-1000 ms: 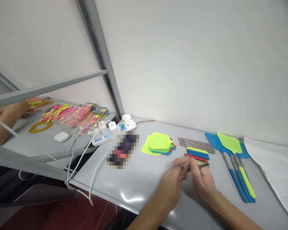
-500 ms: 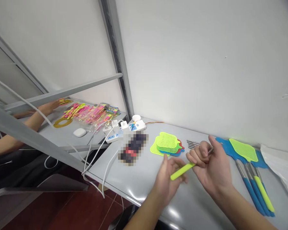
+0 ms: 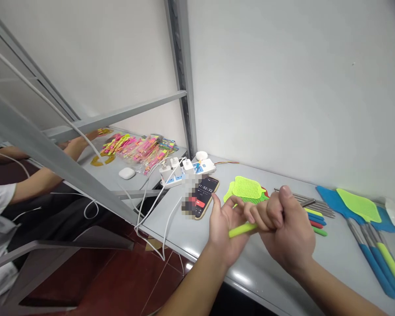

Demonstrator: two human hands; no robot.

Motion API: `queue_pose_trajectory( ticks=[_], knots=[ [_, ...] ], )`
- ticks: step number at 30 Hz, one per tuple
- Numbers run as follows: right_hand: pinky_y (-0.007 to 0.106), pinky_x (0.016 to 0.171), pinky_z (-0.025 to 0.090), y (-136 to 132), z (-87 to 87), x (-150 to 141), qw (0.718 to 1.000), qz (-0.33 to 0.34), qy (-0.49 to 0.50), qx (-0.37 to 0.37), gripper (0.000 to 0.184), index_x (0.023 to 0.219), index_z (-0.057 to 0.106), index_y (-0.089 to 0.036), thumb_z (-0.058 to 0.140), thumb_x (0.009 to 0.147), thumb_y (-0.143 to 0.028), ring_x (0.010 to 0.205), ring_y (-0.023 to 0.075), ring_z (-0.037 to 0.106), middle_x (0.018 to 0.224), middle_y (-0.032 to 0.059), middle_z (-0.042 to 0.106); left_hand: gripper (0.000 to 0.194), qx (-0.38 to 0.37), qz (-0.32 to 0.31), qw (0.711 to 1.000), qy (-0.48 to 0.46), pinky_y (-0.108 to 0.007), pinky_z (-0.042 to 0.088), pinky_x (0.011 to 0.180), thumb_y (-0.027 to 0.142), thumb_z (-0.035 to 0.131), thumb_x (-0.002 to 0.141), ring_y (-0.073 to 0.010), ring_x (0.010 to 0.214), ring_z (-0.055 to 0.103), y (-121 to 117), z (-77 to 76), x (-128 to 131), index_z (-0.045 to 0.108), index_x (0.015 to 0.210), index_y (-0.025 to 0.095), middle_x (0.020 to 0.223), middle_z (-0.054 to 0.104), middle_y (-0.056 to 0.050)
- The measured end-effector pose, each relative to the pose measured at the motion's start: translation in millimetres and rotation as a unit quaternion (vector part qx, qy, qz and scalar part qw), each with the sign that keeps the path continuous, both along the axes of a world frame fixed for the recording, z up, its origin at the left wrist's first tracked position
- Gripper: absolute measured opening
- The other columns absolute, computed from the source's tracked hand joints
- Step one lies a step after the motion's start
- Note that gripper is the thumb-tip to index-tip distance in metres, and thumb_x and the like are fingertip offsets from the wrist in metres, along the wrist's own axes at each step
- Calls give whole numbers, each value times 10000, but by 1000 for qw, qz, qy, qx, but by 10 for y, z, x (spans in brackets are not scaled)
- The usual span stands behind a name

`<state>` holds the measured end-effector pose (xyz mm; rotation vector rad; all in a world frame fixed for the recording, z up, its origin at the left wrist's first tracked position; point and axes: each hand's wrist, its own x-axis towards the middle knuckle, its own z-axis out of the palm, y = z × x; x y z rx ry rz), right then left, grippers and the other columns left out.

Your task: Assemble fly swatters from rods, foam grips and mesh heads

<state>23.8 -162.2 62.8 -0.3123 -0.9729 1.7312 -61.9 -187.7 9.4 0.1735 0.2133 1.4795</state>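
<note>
My right hand [image 3: 286, 221] is wrapped around a yellow-green fly swatter handle [image 3: 242, 229]; a metal rod end [image 3: 307, 202] sticks out past its thumb side. The handle's butt rests against the palm of my left hand [image 3: 228, 226]. That hand's thumb stands apart, and its fingertips are partly hidden behind the right hand. Beyond the hands lie stacked mesh swatter heads [image 3: 247, 188], yellow-green on top. Metal rods [image 3: 319, 204] and several loose coloured handles [image 3: 317, 221] lie just right of my right hand. Assembled fly swatters [image 3: 378, 250] with blue and yellow-green grips lie at the right.
A phone [image 3: 204, 197] showing a timer lies left of my hands, partly pixelated. Behind it are a power strip [image 3: 206, 166] and white cables [image 3: 151, 208]. Past a metal frame [image 3: 184, 79], another person's arm [image 3: 49, 171] reaches over pink and yellow pieces [image 3: 141, 149].
My view has turned slightly left, bringing things rightward in the picture. My hands have come closer together, the handle's butt now against the left palm. The loose handles have come into sight.
</note>
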Motion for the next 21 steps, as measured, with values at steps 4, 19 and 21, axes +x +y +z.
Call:
queue_pose_trajectory(
  ticks=[4, 19, 21],
  knots=[
    [303, 518, 353, -61, -83, 14, 1000, 20, 1, 1, 515, 487, 447, -193, 362, 971, -344, 400, 83, 244, 414, -63, 264, 569, -23, -13, 1000, -7, -256, 414, 648, 646, 262, 912, -145, 628, 485, -77, -7, 5, 499, 718, 166, 584, 451, 7],
    [374, 750, 439, 34, -251, 518, 999, 13, -30, -3, 483, 487, 442, -224, 411, 953, -348, 674, 195, 534, 452, -9, 395, 559, -65, -29, 997, 18, -252, 384, 668, 674, 341, 882, -136, 659, 484, 6, -63, 489, 452, 669, 169, 624, 452, 10],
    [353, 734, 451, 123, -245, 564, 999, 10, -50, -16, 495, 471, 391, -229, 438, 939, -385, 680, 198, 546, 445, -10, 391, 516, -75, -32, 995, 51, -247, 387, 638, 634, 361, 901, -126, 641, 492, 22, -87, 596, 511, 743, 166, 655, 475, 10]
  ],
)
